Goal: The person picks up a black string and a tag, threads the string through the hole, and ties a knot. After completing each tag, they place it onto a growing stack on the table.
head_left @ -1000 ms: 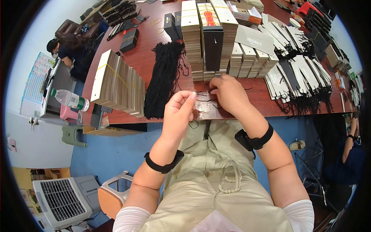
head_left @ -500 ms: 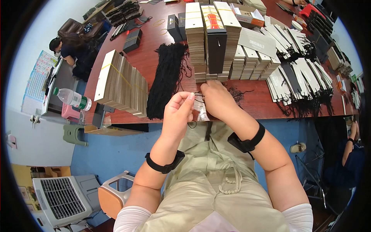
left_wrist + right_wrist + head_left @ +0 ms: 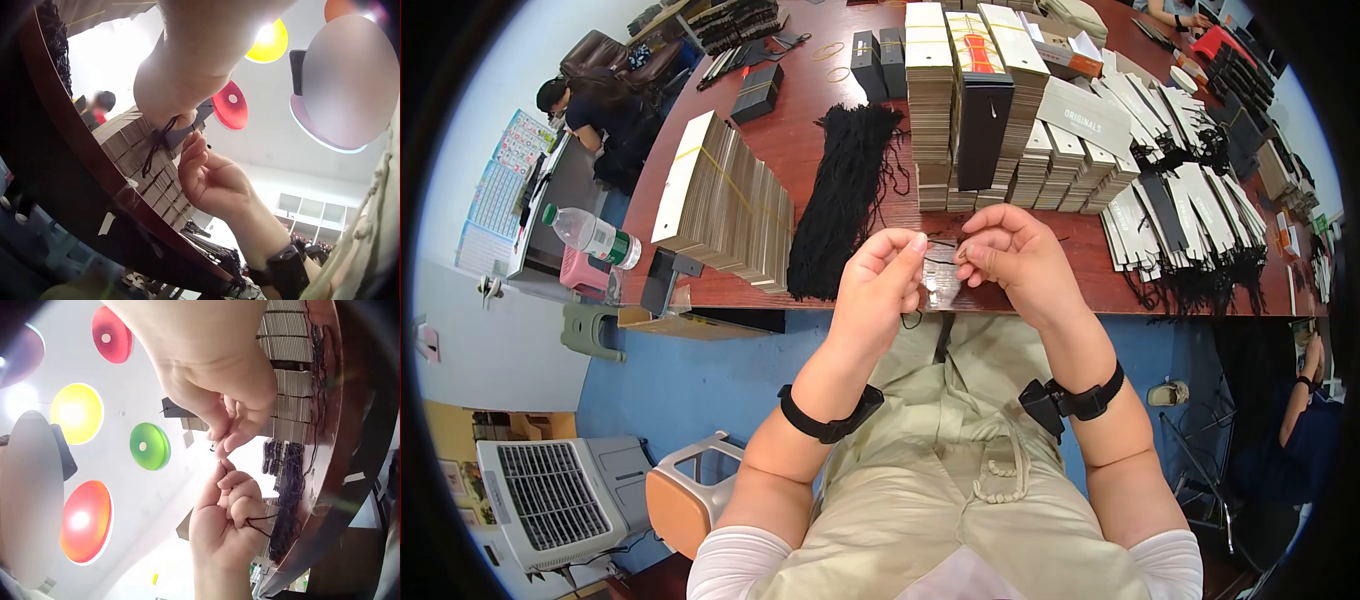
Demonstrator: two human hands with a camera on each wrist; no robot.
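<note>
Near the table's front edge, my left hand (image 3: 885, 272) pinches a thin black cord (image 3: 943, 262) between thumb and forefinger. A loop of the cord (image 3: 148, 167) dangles below that hand in the left wrist view. Facing it, my right hand (image 3: 1025, 262) brings thumb and fingertips together at the cord's other end, its outer fingers loosely bent. In the right wrist view the two hands' fingertips almost meet, with cord strands (image 3: 259, 525) trailing from the left hand. A thick bundle of black cords (image 3: 840, 205) lies left of the hands.
Banded stacks of white cards (image 3: 725, 205) stand at left, with taller ones (image 3: 930, 110) behind the hands. A black card (image 3: 983, 135) leans against these. Corded tags (image 3: 1190, 225) are spread at right. A plastic bottle (image 3: 595, 238) is by the table's left edge.
My right hand first reached down to the table beside the stacks, then lifted and turned toward the left hand, fingertips now at the cord. The left hand kept its pinch.
</note>
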